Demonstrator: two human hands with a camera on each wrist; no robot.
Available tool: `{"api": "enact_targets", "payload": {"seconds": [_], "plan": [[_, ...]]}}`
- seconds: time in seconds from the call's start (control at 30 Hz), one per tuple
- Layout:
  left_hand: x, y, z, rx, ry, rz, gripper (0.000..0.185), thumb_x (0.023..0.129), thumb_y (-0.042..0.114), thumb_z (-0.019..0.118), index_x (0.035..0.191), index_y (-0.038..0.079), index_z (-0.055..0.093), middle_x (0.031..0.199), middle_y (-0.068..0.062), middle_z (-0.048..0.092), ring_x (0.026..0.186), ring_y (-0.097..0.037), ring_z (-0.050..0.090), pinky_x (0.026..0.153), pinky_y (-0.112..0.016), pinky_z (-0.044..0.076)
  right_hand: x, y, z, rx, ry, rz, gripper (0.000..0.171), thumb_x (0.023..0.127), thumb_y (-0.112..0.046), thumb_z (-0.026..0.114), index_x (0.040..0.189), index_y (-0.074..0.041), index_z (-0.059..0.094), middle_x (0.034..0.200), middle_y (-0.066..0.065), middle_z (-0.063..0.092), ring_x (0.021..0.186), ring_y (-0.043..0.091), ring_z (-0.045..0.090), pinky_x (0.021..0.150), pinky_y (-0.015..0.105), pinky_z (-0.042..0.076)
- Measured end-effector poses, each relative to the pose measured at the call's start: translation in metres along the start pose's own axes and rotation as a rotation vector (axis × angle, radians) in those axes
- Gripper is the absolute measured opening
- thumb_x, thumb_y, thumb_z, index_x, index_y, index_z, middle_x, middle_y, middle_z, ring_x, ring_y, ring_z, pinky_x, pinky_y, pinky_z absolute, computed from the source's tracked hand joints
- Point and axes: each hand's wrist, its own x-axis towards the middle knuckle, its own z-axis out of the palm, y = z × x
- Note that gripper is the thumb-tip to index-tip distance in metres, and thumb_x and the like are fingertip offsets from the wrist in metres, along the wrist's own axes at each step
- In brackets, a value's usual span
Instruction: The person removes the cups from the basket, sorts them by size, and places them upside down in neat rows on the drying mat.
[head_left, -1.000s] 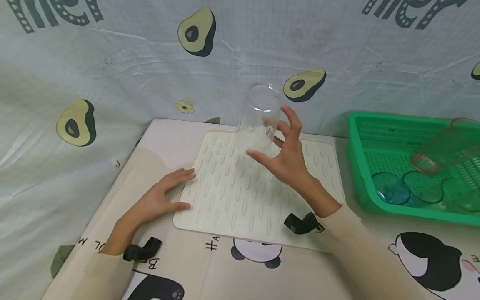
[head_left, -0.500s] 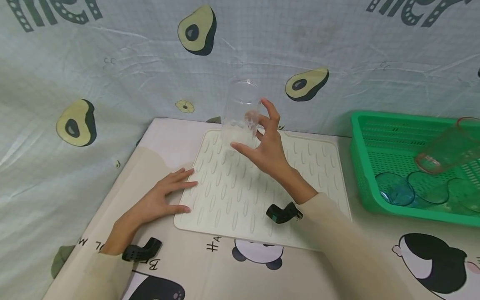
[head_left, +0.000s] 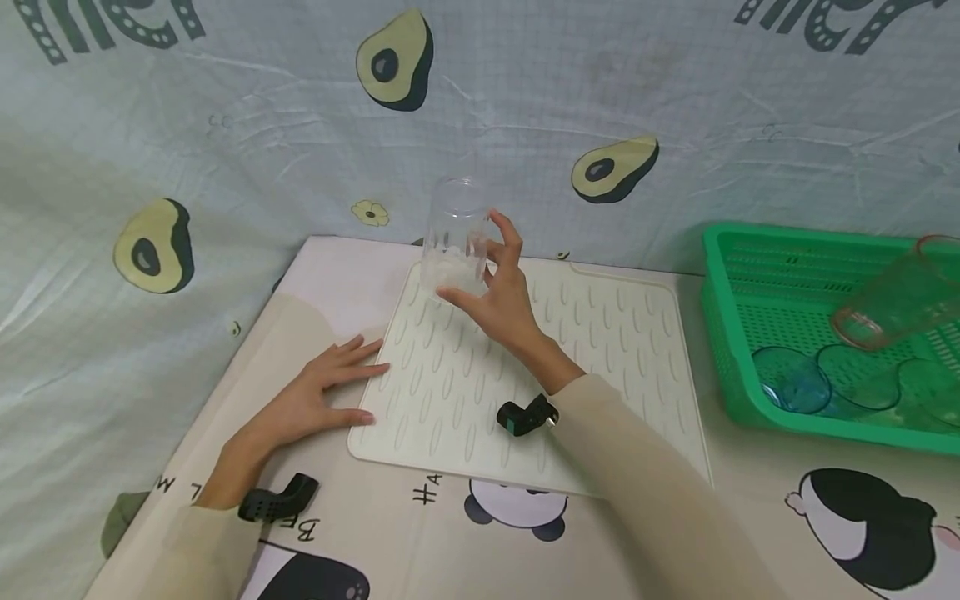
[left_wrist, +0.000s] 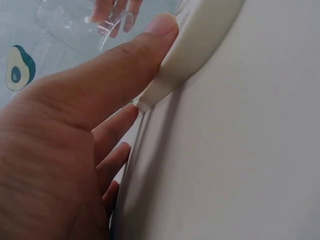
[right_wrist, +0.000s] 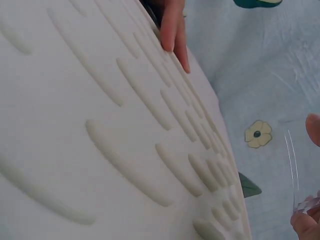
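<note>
Lying across the table's middle, the cream ridged drying mat point(head_left: 525, 375) has its far left corner under a clear glass tumbler point(head_left: 453, 237), mouth down, long axis upright. The right hand point(head_left: 491, 292) grips the tumbler low on its near right side, fingers curled round it. The left hand point(head_left: 311, 404) rests flat, fingers straight, on the mat's near left edge.
</note>
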Motion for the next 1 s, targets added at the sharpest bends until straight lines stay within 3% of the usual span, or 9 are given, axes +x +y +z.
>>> {"api": "enact_targets", "payload": {"seconds": [0.3, 0.57, 1.0], "plan": [[-0.005, -0.003, 0.002, 0.006, 0.012, -0.003, 0.063, 0.068, 0.039, 0.074, 0.125, 0.021, 0.054, 0.142, 0.0, 0.03, 0.133, -0.026, 0.012, 0.104, -0.048, 0.007, 0.002, 0.02, 0.021, -0.043, -0.011, 0.048, 0.104, 0.067, -0.021, 0.078, 0.137, -0.036, 0.004, 0.121, 0.007, 0.046, 0.114, 0.014, 0.044, 0.095, 0.035, 0.037], [-0.004, -0.001, 0.001, 0.012, 0.012, 0.016, 0.063, 0.069, 0.039, 0.074, 0.125, 0.02, 0.054, 0.142, -0.001, 0.031, 0.133, -0.027, 0.013, 0.104, -0.047, 0.007, -0.001, 0.026, 0.031, -0.066, -0.013, 0.107, 0.104, 0.067, -0.022, 0.078, 0.137, -0.038, 0.003, 0.121, 0.009, 0.047, 0.115, 0.012, 0.043, 0.095, 0.032, 0.036], [0.001, 0.001, 0.0, 0.005, 0.006, 0.022, 0.062, 0.069, 0.039, 0.074, 0.125, 0.019, 0.054, 0.142, -0.001, 0.03, 0.133, -0.027, 0.012, 0.103, -0.049, 0.006, -0.004, 0.038, 0.038, -0.129, 0.027, 0.127, 0.105, 0.065, -0.02, 0.079, 0.137, -0.038, 0.005, 0.111, 0.01, 0.049, 0.104, 0.02, 0.049, 0.092, 0.032, 0.039]]}}
